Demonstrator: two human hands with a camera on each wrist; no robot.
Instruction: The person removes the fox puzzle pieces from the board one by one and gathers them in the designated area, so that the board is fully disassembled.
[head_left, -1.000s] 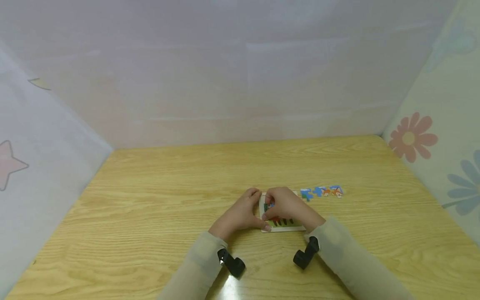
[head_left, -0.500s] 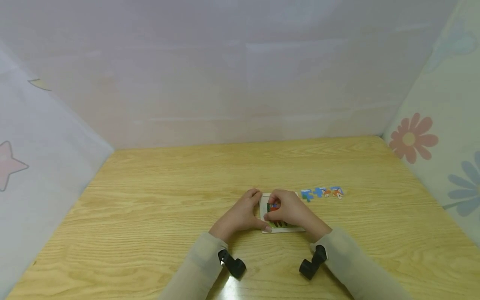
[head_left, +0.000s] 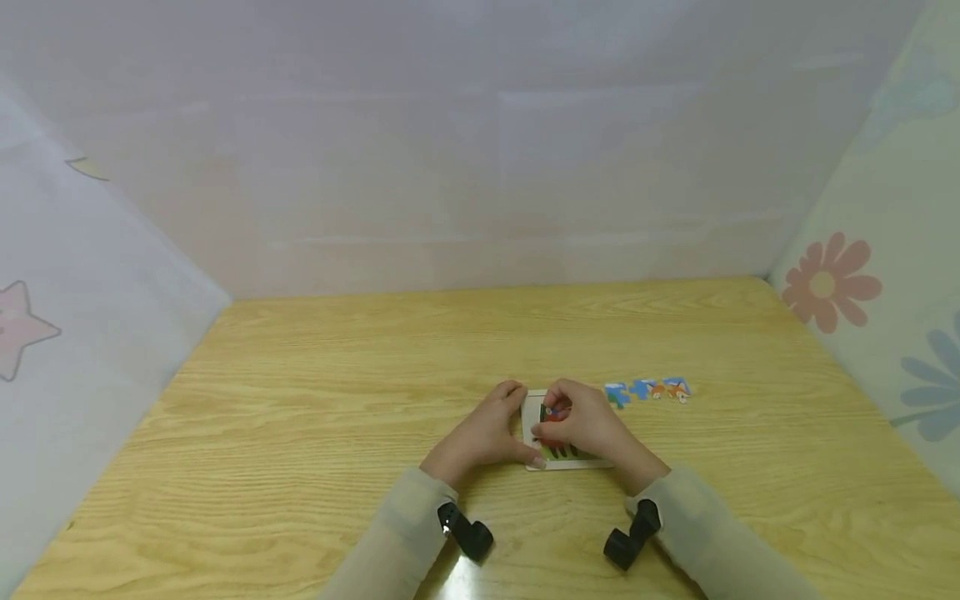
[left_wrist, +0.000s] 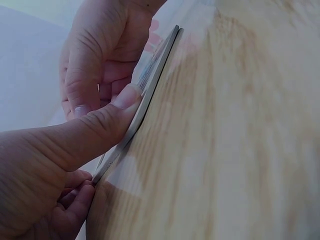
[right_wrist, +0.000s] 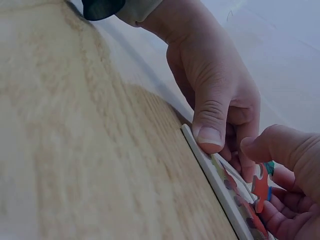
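A small jigsaw puzzle board (head_left: 577,465) with a pale rim lies flat on the table, partly covered by both hands. My left hand (head_left: 483,432) grips its left side, with the thumb (left_wrist: 127,97) over the near rim and the fingers along the left edge. Close over the board, my right hand (head_left: 587,421) pinches a red puzzle piece (right_wrist: 260,186) with green and blue parts between thumb and fingers. In the right wrist view the piece is tilted up from the board. A red and green picture with dark stripes shows below it.
Loose puzzle pieces lie in a row right of the board: a blue and green one (head_left: 617,394), a blue one with orange (head_left: 643,389) and one with a fox face (head_left: 678,390). Pale printed sheets (head_left: 480,167) stand around the wooden table (head_left: 337,375).
My right hand has drawn slightly to the right, uncovering more of the board's left part, with the red puzzle piece in its fingers. The left hand keeps its hold on the board.
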